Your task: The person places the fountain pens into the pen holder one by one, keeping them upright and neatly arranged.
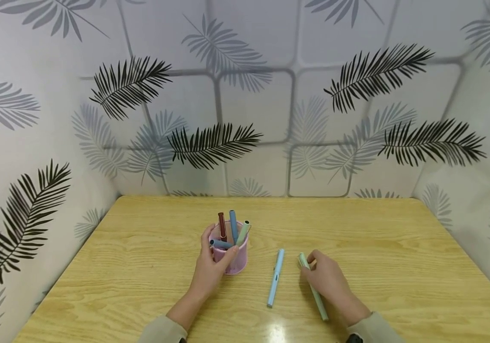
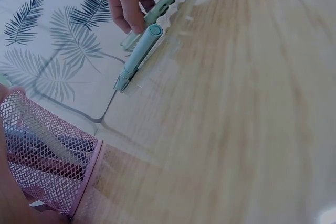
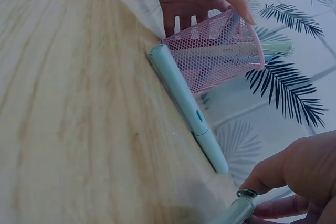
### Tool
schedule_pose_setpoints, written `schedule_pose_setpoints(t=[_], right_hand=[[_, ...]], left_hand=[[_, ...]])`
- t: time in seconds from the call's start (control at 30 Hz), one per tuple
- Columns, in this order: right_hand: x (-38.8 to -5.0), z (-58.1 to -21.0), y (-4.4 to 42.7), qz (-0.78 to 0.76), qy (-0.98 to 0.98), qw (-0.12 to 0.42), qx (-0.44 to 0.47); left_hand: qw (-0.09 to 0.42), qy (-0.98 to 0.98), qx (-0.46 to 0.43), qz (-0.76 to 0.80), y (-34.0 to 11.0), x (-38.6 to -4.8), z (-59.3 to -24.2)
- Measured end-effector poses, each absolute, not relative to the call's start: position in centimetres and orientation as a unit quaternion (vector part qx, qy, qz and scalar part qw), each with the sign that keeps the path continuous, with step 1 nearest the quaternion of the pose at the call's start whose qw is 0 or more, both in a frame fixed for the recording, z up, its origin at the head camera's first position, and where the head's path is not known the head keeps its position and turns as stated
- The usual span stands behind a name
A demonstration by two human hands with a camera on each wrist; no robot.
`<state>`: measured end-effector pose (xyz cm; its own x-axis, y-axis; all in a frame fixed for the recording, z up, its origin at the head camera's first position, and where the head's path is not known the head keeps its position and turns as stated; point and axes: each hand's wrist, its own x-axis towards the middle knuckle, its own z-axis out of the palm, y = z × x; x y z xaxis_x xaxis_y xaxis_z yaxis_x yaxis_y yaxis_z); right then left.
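Observation:
My left hand [image 1: 208,272] grips a pink mesh pen cup [image 1: 238,262], fingers round its far left side and thumb across the near rim. Several pens stand in the cup, among them a dark red pen [image 1: 222,226], a blue pen [image 1: 233,225] and a light green pen [image 1: 243,233]. To the right, my right hand [image 1: 329,280] pinches another light green pen [image 1: 319,302] near its upper, clip end; that pen slants along the tabletop. Between cup and right hand lies a light blue pen [image 1: 274,285], touched by neither hand. In the right wrist view, the cup [image 3: 210,56] stands upright on the table.
The wood-grain table [image 1: 150,238] runs back to a pale wall covering [image 1: 253,174] with leaf prints, which also closes in the left and right sides. A bright light reflection shows near the table's front.

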<state>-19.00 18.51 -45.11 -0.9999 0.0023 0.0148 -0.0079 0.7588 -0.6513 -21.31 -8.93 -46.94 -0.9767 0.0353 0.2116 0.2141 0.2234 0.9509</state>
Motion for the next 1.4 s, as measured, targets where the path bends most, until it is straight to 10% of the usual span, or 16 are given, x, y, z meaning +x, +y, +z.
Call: schedule_pose_setpoints(t=[1.4], right_hand=[[-18.6, -40.3, 14.2, 0.509, -0.834, 0.171, 0.128]], left_hand=[[0.083, -0.771, -0.082, -0.626, -8.8, -21.2, -46.9]])
